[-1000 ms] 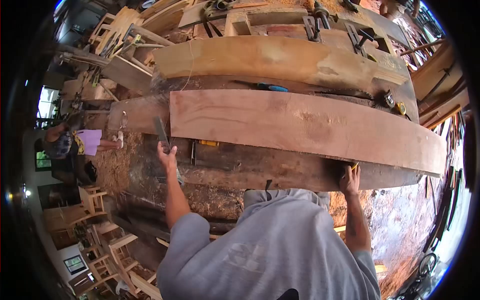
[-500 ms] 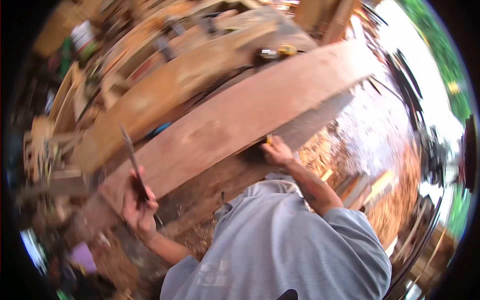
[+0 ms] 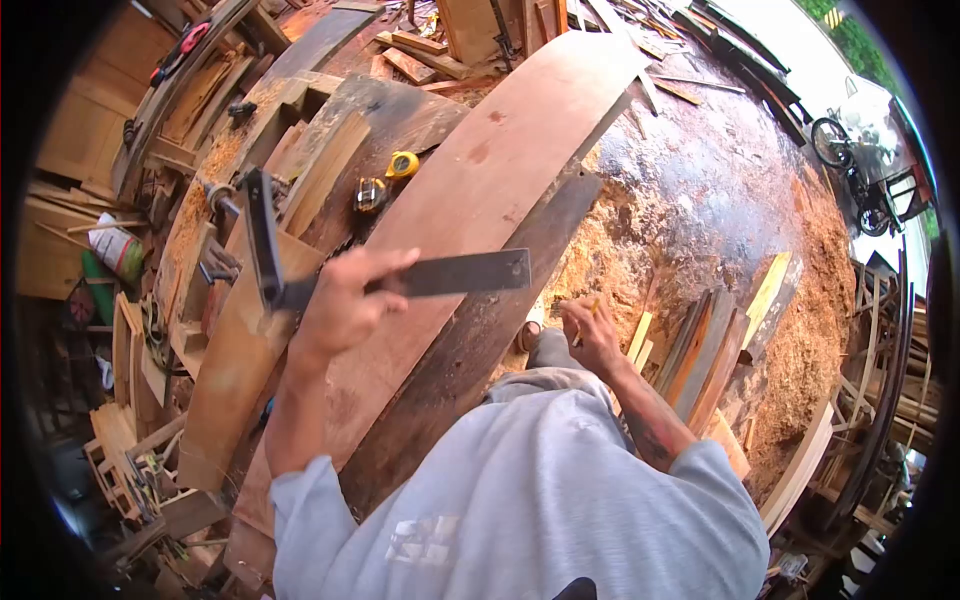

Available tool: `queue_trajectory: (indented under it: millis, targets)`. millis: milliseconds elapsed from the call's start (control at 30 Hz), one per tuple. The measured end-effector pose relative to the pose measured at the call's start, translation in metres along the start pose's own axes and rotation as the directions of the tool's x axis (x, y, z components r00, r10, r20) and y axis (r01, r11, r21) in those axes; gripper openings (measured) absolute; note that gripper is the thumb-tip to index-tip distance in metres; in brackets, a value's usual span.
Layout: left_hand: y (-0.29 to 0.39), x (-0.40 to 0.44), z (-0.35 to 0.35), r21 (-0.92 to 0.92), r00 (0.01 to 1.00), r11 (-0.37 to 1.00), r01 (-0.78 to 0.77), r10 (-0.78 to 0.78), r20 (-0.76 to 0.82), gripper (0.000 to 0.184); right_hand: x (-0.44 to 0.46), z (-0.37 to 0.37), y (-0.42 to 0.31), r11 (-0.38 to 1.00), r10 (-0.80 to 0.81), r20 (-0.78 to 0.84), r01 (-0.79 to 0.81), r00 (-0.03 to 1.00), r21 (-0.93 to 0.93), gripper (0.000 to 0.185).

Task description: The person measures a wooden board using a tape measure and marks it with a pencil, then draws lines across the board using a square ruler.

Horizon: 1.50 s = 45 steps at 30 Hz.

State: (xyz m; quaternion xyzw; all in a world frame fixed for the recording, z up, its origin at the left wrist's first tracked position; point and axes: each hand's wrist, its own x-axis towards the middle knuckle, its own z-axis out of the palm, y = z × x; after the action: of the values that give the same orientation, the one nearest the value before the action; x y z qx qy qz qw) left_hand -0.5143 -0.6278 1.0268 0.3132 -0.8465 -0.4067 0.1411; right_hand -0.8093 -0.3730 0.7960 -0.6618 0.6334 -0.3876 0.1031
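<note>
In the head view, grips an L-shaped square (image 3: 470, 273) in the left hand (image 3: 348, 305), left of the frame's centre, in front of a long reddish board (image 3: 500, 150) running from lower left to upper right. Pinches a thin pencil (image 3: 595, 308) in the right hand (image 3: 594, 337), right of centre. Shows a yellow tape measure (image 3: 402, 164) on the dark tabletop (image 3: 375, 100), upper left of centre, near the board

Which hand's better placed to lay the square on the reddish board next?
Left, probably: the left hand holds the square, which overlaps the reddish board in this view. The right hand is off to the board's side, holding what looks like a pencil.
</note>
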Motion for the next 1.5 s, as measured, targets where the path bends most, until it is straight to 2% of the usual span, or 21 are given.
queue_trajectory:
  millis: [33,67,167,200,267,367,500,567,600,633,700,733,833,933,967,1000,1033,1100,1167,1233,1500]
  targets:
    - [-0.01,0.034,0.003,0.107,0.988,0.982,-0.156,0.152,0.038,0.062,0.01,-0.008,0.005,1.0,0.015,-0.052,-0.016,0.999,-0.021,0.072]
    - [-0.015,0.065,0.009,0.124,0.987,0.981,-0.15,0.142,0.075,0.059,0.022,-0.017,0.008,0.999,0.027,-0.106,-0.032,0.994,-0.044,0.072]
    - [-0.047,0.147,0.024,0.276,0.955,0.928,-0.252,0.193,0.224,0.055,0.061,-0.035,0.004,0.997,0.061,-0.119,-0.067,0.991,-0.043,0.068]
    - [-0.059,0.172,0.029,0.277,0.955,0.927,-0.252,0.191,0.229,0.055,0.07,-0.034,0.012,0.997,0.044,-0.08,-0.049,0.996,-0.058,0.065]
    - [-0.081,0.209,0.041,0.161,0.919,0.952,-0.26,0.193,0.344,0.055,0.098,-0.029,0.016,1.0,0.019,-0.098,-0.018,0.995,0.005,0.068]
    - [-0.1,0.237,0.05,0.183,0.897,0.948,-0.262,0.169,0.408,0.057,0.131,-0.028,0.018,0.998,-0.009,-0.125,0.017,0.992,0.059,0.072]
    - [-0.134,0.258,0.056,0.112,0.881,0.933,-0.343,0.278,0.382,0.059,0.154,-0.026,0.027,0.998,0.043,-0.135,-0.036,0.99,0.051,0.059]
    - [-0.146,0.266,0.057,0.054,0.869,0.941,-0.334,0.285,0.404,0.059,0.15,-0.02,0.027,0.91,0.297,-0.103,-0.249,0.949,0.331,0.052]
    - [-0.152,0.267,0.056,0.016,0.872,0.952,-0.304,0.272,0.406,0.06,0.147,-0.018,0.024,0.808,0.41,-0.065,-0.329,0.91,0.489,0.045]
    - [-0.159,0.265,0.058,-0.022,0.878,0.963,-0.269,0.255,0.404,0.06,0.145,-0.019,0.022,0.794,0.436,-0.026,-0.371,0.899,0.481,0.045]
    - [-0.161,0.266,0.058,-0.01,0.867,0.957,-0.291,0.268,0.42,0.061,0.148,-0.017,0.023,0.869,0.319,-0.182,-0.21,0.93,0.448,0.055]
    - [-0.165,0.268,0.059,0.015,0.868,0.952,-0.306,0.272,0.415,0.062,0.146,-0.013,0.024,0.89,0.329,-0.193,-0.235,0.924,0.39,0.062]
    - [-0.164,0.269,0.057,0.006,0.866,0.961,-0.277,0.247,0.434,0.061,0.153,-0.003,0.024,0.915,0.308,-0.213,-0.228,0.927,0.334,0.061]
    - [-0.166,0.272,0.058,0.081,0.846,0.924,-0.375,0.305,0.437,0.058,0.158,0.003,0.024,0.905,0.344,-0.156,-0.282,0.926,0.319,0.052]
    - [-0.165,0.272,0.059,0.076,0.849,0.928,-0.366,0.299,0.435,0.058,0.161,0.007,0.024,0.902,0.358,-0.151,-0.3,0.921,0.31,0.049]
    - [-0.162,0.272,0.06,0.083,0.846,0.923,-0.376,0.305,0.436,0.058,0.163,0.01,0.019,0.858,0.449,-0.105,-0.395,0.887,0.328,0.043]
    - [-0.161,0.272,0.059,0.095,0.845,0.917,-0.387,0.311,0.435,0.058,0.162,0.011,0.016,0.859,0.441,-0.096,-0.389,0.892,0.331,0.043]
    - [-0.159,0.272,0.056,0.098,0.853,0.929,-0.358,0.282,0.439,0.054,0.16,0.017,0.014,0.811,0.471,0.03,-0.446,0.882,0.379,0.041]
    - [-0.16,0.273,0.055,0.09,0.854,0.939,-0.331,0.258,0.452,0.051,0.155,0.024,0.014,0.805,0.463,0.021,-0.431,0.886,0.407,0.039]
    - [-0.162,0.275,0.058,0.051,0.861,0.955,-0.294,0.241,0.447,0.052,0.153,0.026,0.013,0.768,0.496,0.028,-0.453,0.868,0.452,0.047]
    - [-0.156,0.288,0.06,0.064,0.811,0.925,-0.375,0.293,0.507,0.055,0.154,0.018,0.015,0.804,0.441,0.054,-0.421,0.896,0.42,0.037]
